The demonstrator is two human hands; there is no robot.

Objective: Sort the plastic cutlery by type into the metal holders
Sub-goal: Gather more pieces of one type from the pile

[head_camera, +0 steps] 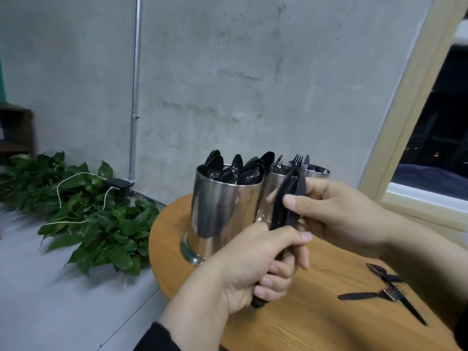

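A bare concrete wall [253, 72] fills the background, with a thin metal conduit [135, 97] running down it and a window frame [410, 110] along the right edge. Below, a grey floor [63, 287] carries a spread of green leafy vines [96, 219] with a pale cord [60, 196] lying across them. A round wooden tabletop [329, 312] occupies the lower right. Near its far edge stand three metal holders side by side: the nearest and leftmost holder [222, 211] is packed with black spoons [238, 168], bowls up; the middle holder [278, 174] shows forks [278, 162], and the right holder [314, 171] sits mostly hidden behind the hands. The right hand [336, 214] pinches the upper part of a bundle of black knives [286, 203] between thumb and curled fingers [291, 201], just in front of the middle holder. The left hand [250, 269] has its fingers wrapped tightly round the lower handles of the same bundle, the handle ends poking out beneath the fist. Loose black cutlery [387, 292], including a fork or two, lies on the tabletop to the right, well apart from the holders.
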